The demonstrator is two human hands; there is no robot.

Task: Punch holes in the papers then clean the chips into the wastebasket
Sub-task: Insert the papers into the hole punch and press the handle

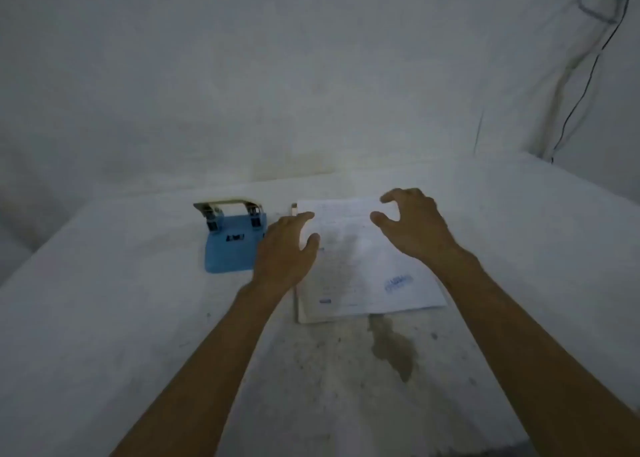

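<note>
- Your left hand and right hand hover with fingers spread and empty over the white printed sheets of paper, which lie on the stained white table.
- Square the stack's edges first, probably, then pinch both sides.
- Slide it left into the blue metal two-hole punch just beside it.
- No wastebasket shows.

The blue hole punch with pale metal lever looks matt, perhaps painted metal; the white printed paper sheets are smooth; the white stained tabletop appears rough, matt.
</note>
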